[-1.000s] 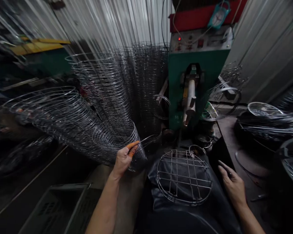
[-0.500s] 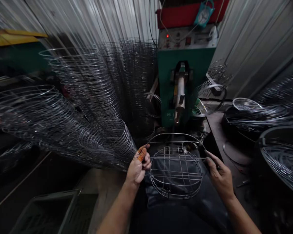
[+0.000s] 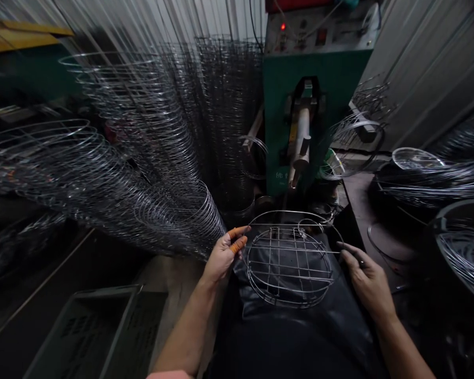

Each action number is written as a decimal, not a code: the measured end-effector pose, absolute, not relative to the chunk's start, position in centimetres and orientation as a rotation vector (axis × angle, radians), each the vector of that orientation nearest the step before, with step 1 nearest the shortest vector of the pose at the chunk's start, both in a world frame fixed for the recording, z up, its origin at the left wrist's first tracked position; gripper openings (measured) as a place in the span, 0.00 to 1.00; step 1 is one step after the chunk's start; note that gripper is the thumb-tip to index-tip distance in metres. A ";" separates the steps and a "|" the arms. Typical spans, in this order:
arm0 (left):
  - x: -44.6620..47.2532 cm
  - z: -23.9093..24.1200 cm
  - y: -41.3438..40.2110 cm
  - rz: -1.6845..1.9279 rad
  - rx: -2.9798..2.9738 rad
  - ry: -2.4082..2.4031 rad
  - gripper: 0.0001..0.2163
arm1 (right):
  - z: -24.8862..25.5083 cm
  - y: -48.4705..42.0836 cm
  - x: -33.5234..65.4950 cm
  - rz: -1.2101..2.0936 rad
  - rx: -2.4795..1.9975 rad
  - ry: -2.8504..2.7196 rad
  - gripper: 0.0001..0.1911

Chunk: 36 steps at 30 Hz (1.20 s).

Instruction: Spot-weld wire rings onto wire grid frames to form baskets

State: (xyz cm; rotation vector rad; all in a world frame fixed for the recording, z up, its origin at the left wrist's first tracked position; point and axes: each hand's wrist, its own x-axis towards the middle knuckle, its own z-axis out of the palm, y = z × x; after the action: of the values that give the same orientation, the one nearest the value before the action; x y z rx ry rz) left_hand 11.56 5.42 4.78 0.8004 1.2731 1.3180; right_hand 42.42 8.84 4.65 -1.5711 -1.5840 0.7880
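A large wire ring [image 3: 288,212] is held level just above a round wire grid basket [image 3: 290,266] that rests on my dark-covered lap. My left hand [image 3: 225,252], with orange tape on two fingertips, pinches the ring's left side. The ring's right side is gripped by my right hand [image 3: 365,276], fingers curled round the wire. A long leaning stack of wire rings [image 3: 114,184] lies just left of my left hand.
A green welding machine [image 3: 308,105] with a lit red lamp stands straight ahead, its arm pointing down toward the basket. More ring stacks [image 3: 221,100] stand behind. Wire coils in dark tubs [image 3: 450,189] sit on the right. A grey crate [image 3: 90,331] lies at lower left.
My left hand drew a wire ring off the leaning stack and brought it right over the grid basket. My right hand rose from the lap and took the ring's other side.
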 end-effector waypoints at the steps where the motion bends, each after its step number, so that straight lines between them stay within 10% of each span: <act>1: 11.5 5.1 5.4 1.323 0.816 1.269 0.22 | 5.1 8.8 42.5 0.742 -1.579 -1.594 0.21; 36: 11.5 -1.8 6.2 1.047 1.126 1.479 0.18 | -1.5 10.0 44.0 0.892 -1.672 -1.714 0.22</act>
State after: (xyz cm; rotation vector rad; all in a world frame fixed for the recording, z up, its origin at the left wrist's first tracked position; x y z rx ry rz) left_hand 11.53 6.19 -1.78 1.1256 1.4791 1.0466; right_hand 44.00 10.04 -1.46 -1.6716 -1.7137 0.8925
